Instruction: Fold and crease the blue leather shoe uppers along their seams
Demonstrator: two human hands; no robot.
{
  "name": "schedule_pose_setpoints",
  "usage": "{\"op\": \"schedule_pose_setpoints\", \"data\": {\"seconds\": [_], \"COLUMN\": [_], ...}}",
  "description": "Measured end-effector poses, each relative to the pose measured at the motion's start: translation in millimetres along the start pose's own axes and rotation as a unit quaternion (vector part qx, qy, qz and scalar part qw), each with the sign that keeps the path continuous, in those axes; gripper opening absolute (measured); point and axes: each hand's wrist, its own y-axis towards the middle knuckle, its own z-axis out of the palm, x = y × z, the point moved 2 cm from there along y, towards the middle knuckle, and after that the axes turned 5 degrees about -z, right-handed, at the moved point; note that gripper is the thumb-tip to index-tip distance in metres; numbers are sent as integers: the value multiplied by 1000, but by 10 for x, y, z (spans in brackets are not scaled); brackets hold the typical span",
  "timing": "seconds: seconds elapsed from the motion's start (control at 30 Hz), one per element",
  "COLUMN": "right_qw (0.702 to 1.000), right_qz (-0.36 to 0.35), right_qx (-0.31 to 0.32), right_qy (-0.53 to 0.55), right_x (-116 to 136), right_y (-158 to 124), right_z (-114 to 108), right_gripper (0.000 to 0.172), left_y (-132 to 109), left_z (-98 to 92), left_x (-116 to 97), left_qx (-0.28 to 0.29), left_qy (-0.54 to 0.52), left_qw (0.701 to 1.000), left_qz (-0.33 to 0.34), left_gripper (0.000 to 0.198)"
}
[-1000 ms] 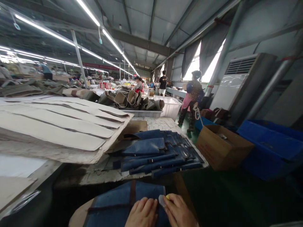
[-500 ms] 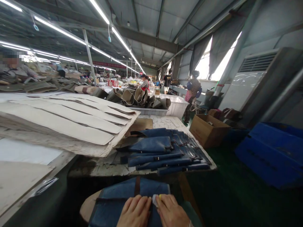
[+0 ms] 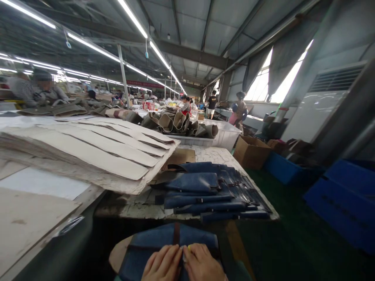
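Observation:
A blue leather-like piece with dark brown bands lies low in front of me, over a pale rounded shape that sticks out at its left. My left hand rests on it with fingers laid down flat, close together. Beside it, my right hand has its fingers closed on a small white and yellow thing, partly hidden, and presses it against the blue piece. The fingertips of both hands nearly meet near the brown upright band.
Beyond my hands, a worktable bears overlapping blue pieces. Stacked cream sheets stand to the left. Behind are grey-green curved pieces and a white bin. A cardboard box and blue crates occupy the right floor.
My view has turned slightly left. Both hands have slid left over the blue piece, and the white and yellow thing now sits closer to the brown band and my left fingers.

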Motion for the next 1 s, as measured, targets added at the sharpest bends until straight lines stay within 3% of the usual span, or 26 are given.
{"op": "schedule_pose_setpoints", "data": {"seconds": [0.07,0.17,0.3,0.43,0.83,1.0], "right_qw": [998,986,977,979,975,958], "right_qz": [38,76,81,66,40,38], "right_qx": [44,114,145,143,137,167], "right_qy": [39,97,133,129,171,231], "right_x": [60,135,93,1,-104,-153], "right_y": [112,252,278,154,94,208], "right_z": [-102,-306,-436,-437,-517,-516], "right_gripper": [30,32,30,30,27,25], "left_y": [-2,8,4,-3,-121,-42], "left_z": [-65,-206,-327,-367,-409,-378], "left_x": [-22,-72,-118,-126,-192,-157], "left_qx": [14,43,117,170,179,198], "left_qy": [-6,-45,-92,-120,-129,-155], "left_qw": [1000,991,966,952,955,937], "left_qz": [-20,-119,-210,-224,-200,-241], "left_gripper": [31,33,33,34,34,32]}}
